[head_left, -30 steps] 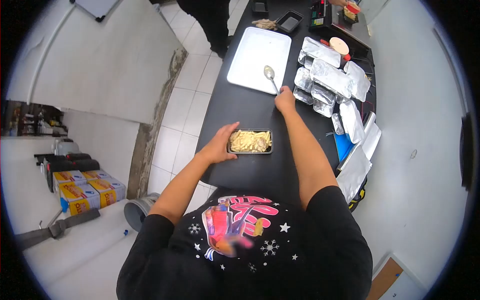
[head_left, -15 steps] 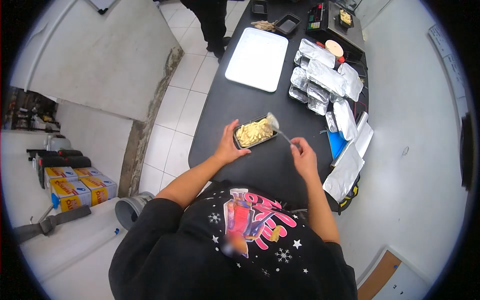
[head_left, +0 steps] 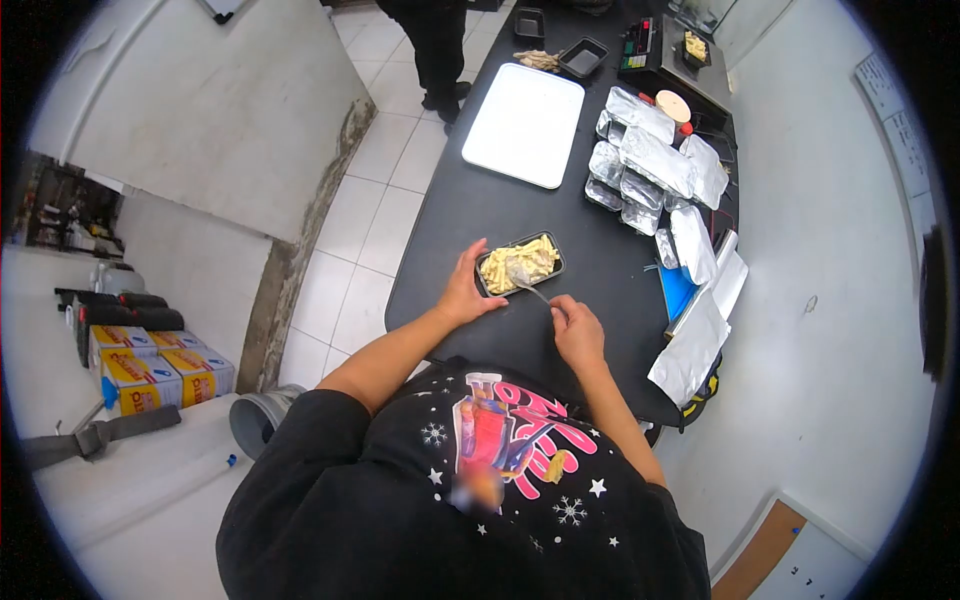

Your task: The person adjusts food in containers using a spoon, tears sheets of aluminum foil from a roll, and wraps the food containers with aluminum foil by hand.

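A small black rectangular tray rests on the dark table in front of me, filled with pale, creamy pasta. My left hand grips the tray's left end, with the thumb along the near side and fingers at the far side. In my right hand, closed around the handle, is a spoon. Its bowl sits down in the pasta near the tray's front edge, partly covered by food.
A white tray lies farther up the table. Foil-covered containers are stacked at the right, near foil sheets. Black trays and a scale with a filled tray stand at the back. Another person stands beyond the table's left edge.
My right hand has moved left and toward me, bringing the spoon from the tray's far right corner into the pasta near its front edge. My left hand keeps its hold on the tray.
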`<state>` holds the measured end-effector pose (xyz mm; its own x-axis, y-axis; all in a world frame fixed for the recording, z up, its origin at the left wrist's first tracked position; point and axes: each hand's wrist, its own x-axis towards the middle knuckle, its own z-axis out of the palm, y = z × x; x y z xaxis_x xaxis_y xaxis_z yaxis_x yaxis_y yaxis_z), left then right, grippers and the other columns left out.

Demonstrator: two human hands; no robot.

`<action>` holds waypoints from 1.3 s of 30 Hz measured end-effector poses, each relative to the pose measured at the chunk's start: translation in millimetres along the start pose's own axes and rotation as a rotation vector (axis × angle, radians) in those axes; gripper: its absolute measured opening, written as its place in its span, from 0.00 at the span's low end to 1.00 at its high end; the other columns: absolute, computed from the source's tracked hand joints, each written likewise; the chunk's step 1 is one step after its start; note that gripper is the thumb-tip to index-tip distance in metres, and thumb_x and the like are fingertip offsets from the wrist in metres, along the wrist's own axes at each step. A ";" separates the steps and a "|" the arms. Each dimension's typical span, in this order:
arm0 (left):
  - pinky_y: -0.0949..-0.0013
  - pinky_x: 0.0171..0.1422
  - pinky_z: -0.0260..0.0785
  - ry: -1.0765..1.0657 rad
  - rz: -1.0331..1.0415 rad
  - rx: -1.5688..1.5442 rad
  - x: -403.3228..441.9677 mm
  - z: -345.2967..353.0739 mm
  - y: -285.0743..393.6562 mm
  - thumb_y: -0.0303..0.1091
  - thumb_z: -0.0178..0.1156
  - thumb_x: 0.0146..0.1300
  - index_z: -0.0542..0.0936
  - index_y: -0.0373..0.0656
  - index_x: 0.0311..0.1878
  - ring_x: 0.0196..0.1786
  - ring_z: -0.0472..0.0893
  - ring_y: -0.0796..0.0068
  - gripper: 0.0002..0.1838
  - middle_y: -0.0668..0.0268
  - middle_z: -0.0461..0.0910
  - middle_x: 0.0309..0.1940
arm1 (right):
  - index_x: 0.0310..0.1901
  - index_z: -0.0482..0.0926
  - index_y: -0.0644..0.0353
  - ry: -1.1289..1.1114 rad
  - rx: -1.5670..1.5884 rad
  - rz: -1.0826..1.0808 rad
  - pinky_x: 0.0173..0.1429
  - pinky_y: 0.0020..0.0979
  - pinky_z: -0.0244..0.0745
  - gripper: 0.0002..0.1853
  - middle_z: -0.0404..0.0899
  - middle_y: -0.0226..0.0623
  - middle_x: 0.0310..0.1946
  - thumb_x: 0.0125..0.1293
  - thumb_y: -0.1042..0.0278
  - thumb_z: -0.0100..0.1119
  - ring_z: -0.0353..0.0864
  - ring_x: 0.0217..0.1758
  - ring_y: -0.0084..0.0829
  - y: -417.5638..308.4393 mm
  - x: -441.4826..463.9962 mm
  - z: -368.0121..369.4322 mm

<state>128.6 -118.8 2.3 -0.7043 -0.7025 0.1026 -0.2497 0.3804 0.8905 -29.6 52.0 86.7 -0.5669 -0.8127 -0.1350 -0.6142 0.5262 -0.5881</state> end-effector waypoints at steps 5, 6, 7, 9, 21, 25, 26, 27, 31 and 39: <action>0.58 0.71 0.60 -0.013 0.017 -0.010 -0.7 -2.1 -5.8 0.34 0.81 0.31 0.51 0.43 0.72 0.65 0.67 0.52 0.63 0.52 0.65 0.62 | 0.42 0.78 0.48 0.057 -0.063 -0.079 0.41 0.44 0.74 0.06 0.77 0.41 0.32 0.64 0.63 0.56 0.79 0.37 0.48 -8.3 -0.2 -8.7; 0.58 0.71 0.60 -0.016 0.013 -0.015 -0.6 -2.4 -5.8 0.34 0.81 0.31 0.51 0.43 0.72 0.65 0.67 0.52 0.63 0.52 0.66 0.62 | 0.42 0.79 0.48 0.062 -0.073 -0.103 0.40 0.44 0.74 0.06 0.76 0.41 0.32 0.64 0.63 0.56 0.79 0.37 0.48 -9.8 1.1 -8.2; 0.58 0.71 0.60 -0.020 0.011 -0.020 -0.4 -2.8 -5.8 0.34 0.81 0.31 0.51 0.44 0.72 0.65 0.67 0.52 0.64 0.52 0.66 0.61 | 0.42 0.79 0.48 0.069 -0.083 -0.127 0.40 0.44 0.74 0.06 0.76 0.41 0.32 0.64 0.64 0.56 0.79 0.36 0.48 -10.8 2.6 -8.0; 0.58 0.71 0.60 -0.028 0.003 -0.030 -0.6 -3.0 -5.5 0.34 0.81 0.31 0.51 0.44 0.72 0.65 0.68 0.52 0.64 0.52 0.67 0.61 | 0.41 0.79 0.49 0.062 -0.136 -0.143 0.39 0.44 0.74 0.06 0.75 0.41 0.31 0.64 0.64 0.57 0.79 0.36 0.47 -10.9 7.2 -7.7; 0.62 0.70 0.63 -0.078 -0.036 -0.088 3.4 -15.0 -0.5 0.29 0.80 0.32 0.51 0.48 0.73 0.64 0.71 0.56 0.63 0.53 0.68 0.62 | 0.38 0.82 0.50 0.002 -0.348 -0.220 0.41 0.44 0.75 0.06 0.77 0.39 0.31 0.63 0.64 0.57 0.80 0.37 0.44 -31.8 49.2 -33.2; 0.61 0.71 0.61 -0.142 -0.065 -0.126 7.1 -18.3 -0.4 0.27 0.79 0.33 0.49 0.48 0.73 0.65 0.69 0.57 0.63 0.53 0.67 0.62 | 0.37 0.82 0.50 -0.014 -0.326 -0.269 0.42 0.43 0.75 0.06 0.77 0.39 0.32 0.63 0.64 0.56 0.80 0.38 0.43 -37.1 60.0 -29.2; 0.60 0.72 0.60 -0.161 -0.075 -0.133 8.3 -19.3 -1.2 0.27 0.79 0.33 0.48 0.48 0.73 0.66 0.68 0.57 0.64 0.54 0.67 0.63 | 0.37 0.82 0.51 -0.027 -0.335 -0.263 0.42 0.43 0.75 0.06 0.77 0.39 0.32 0.63 0.65 0.56 0.80 0.39 0.43 -36.6 61.2 -29.6; 0.60 0.73 0.59 -0.175 -0.072 -0.130 9.6 -20.5 -1.9 0.26 0.79 0.33 0.48 0.48 0.73 0.66 0.68 0.58 0.64 0.53 0.67 0.63 | 0.37 0.82 0.51 -0.039 -0.344 -0.257 0.43 0.43 0.75 0.06 0.78 0.40 0.33 0.63 0.65 0.55 0.80 0.39 0.44 -38.2 62.1 -33.5; 0.62 0.71 0.61 -0.194 -0.033 -0.140 14.4 -24.2 -7.3 0.27 0.79 0.33 0.49 0.48 0.73 0.65 0.70 0.57 0.63 0.54 0.68 0.63 | 0.37 0.82 0.50 -0.064 -0.297 -0.296 0.43 0.42 0.75 0.06 0.77 0.39 0.32 0.62 0.66 0.56 0.80 0.39 0.43 -40.3 52.3 -53.0; 0.62 0.70 0.63 -0.222 -0.059 -0.106 17.5 -28.5 -0.1 0.27 0.79 0.33 0.51 0.50 0.73 0.64 0.71 0.57 0.62 0.55 0.69 0.62 | 0.36 0.81 0.50 -0.025 -0.243 -0.370 0.40 0.41 0.75 0.04 0.76 0.36 0.32 0.60 0.66 0.59 0.80 0.38 0.41 -12.9 48.8 -23.1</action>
<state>135.2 -148.3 16.6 -0.8219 -0.5682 -0.0406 -0.2320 0.2688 0.9348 -62.1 11.3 106.2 -0.2732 -0.9615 0.0280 -0.8862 0.2403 -0.3962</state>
